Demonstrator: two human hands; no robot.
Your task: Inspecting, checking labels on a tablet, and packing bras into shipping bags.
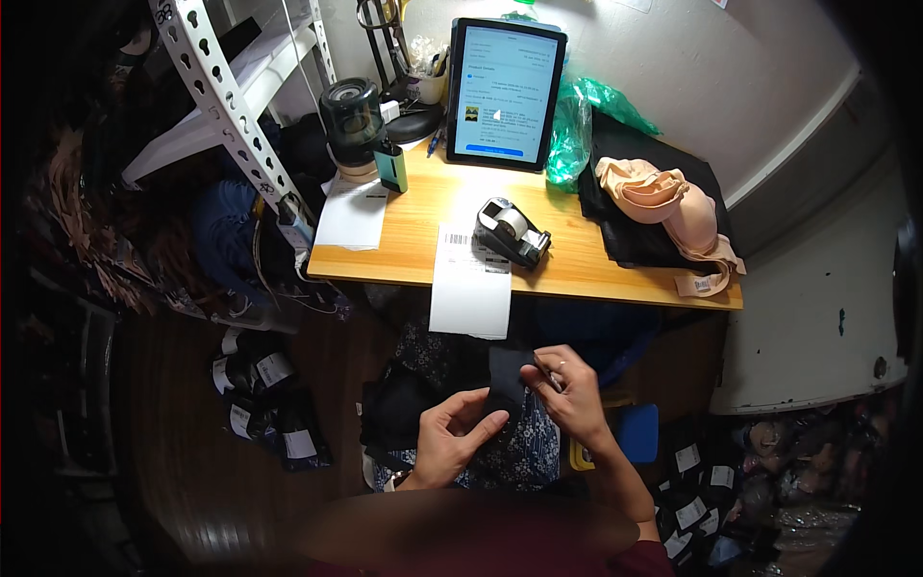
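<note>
A dark fabric strip (508, 369), probably part of a garment, is held up over my lap. Its lower part lies between the thumb and fingers of my left hand (453, 436). At the strip's right edge, my right hand (571, 395) pinches a thin dark object (549, 373) too small to identify. Below both hands, floral-patterned dark cloth (533, 440) covers my lap. Just beyond the hands, a white printed label sheet (470, 306) hangs over the front edge of the wooden table (389, 256). A black tape dispenser (530, 249) rests on its upper corner.
Beige bras (670, 205) lie on a black plastic bag (613, 234) at the table's right. A tablet (505, 94) stands at the back beside green plastic (567, 155). Left are a dark jar (352, 119) and metal shelf post (223, 101). Labelled black parcels (292, 411) lie on the floor.
</note>
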